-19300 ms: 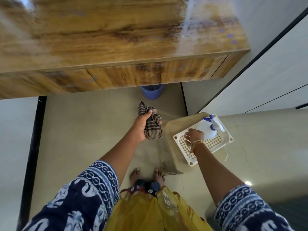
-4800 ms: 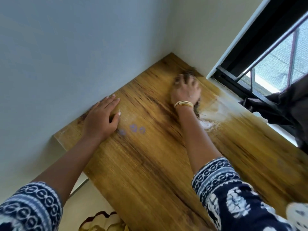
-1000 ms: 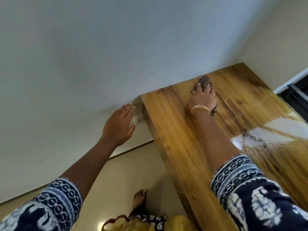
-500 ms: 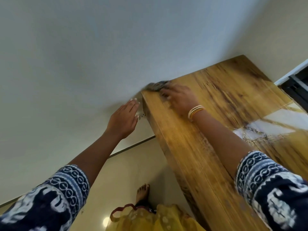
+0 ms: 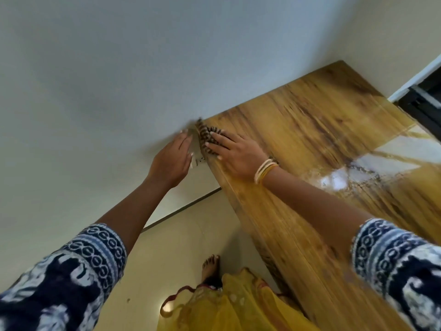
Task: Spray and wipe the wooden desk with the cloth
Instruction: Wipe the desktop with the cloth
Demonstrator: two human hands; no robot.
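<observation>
The wooden desk (image 5: 310,144) runs from the lower middle up to the far right corner, its top glossy with a wet sheen on the right. A dark checked cloth (image 5: 207,137) lies at the desk's near-left corner by the wall. My right hand (image 5: 235,151) presses flat on the cloth, fingers spread over it. My left hand (image 5: 173,161) rests open against the wall beside the desk's end, fingers apart, holding nothing. The spray bottle is out of view.
A pale wall (image 5: 119,68) fills the upper left. A white wall socket (image 5: 199,160) sits just under the desk corner between my hands. A dark window frame (image 5: 427,96) is at the far right. Tiled floor (image 5: 171,259) and my foot (image 5: 211,266) show below.
My right hand has slid the cloth along the desk's left end to the very corner at the wall. My left hand stays on the wall, now closer to the cloth.
</observation>
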